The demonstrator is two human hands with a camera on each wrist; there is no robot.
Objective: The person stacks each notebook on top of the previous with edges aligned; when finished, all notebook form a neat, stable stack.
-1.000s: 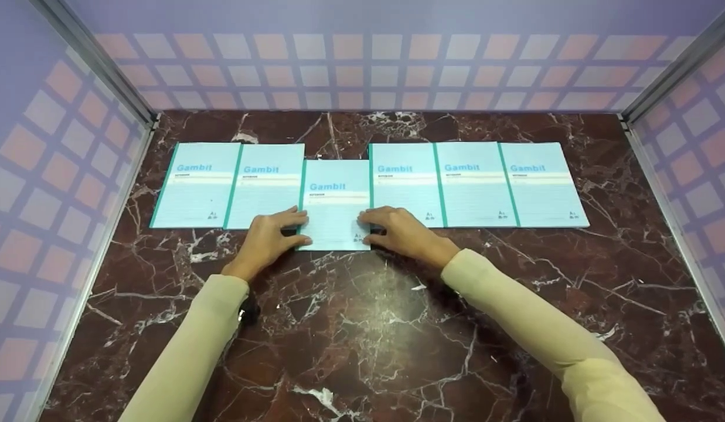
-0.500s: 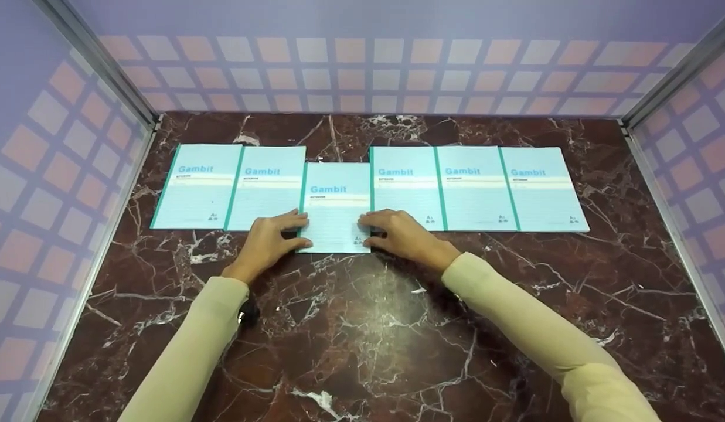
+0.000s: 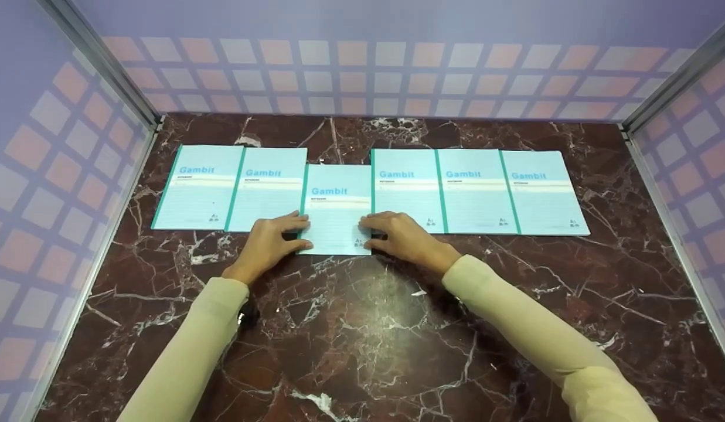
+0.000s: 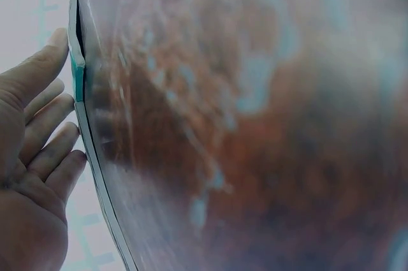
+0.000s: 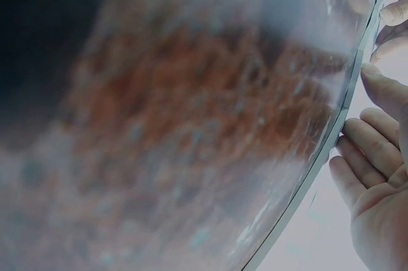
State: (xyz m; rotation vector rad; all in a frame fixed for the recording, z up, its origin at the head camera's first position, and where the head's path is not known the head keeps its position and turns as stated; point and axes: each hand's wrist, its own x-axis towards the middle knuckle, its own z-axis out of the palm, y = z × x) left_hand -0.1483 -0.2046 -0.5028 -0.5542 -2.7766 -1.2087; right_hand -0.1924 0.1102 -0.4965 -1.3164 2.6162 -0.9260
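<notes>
A pale blue Gambit notebook [image 3: 337, 220] with a green spine lies flat, cover up, in the middle of a row of matching ones. It sits slightly nearer to me than its neighbours. The fingertips and thumb of my left hand [image 3: 271, 237] touch its left edge low down. Opposite, the fingertips and thumb of my right hand [image 3: 406, 237] rest at its lower right edge. Both wrist views show the fingers loosely extended along the notebooks' edges, the left hand [image 4: 32, 124] beside a green spine and the right hand [image 5: 379, 162] at pale page edges.
Two notebooks [image 3: 204, 202] lie side by side to the left, and three more [image 3: 467, 199] to the right. Dark red marble tabletop [image 3: 362, 328] stretches in front. Panels with pink and white squares, such as the back wall [image 3: 391, 23], stand on three sides.
The head view tilts up a little, so everything sits slightly lower in it. Both hands and the notebooks keep their places on the table.
</notes>
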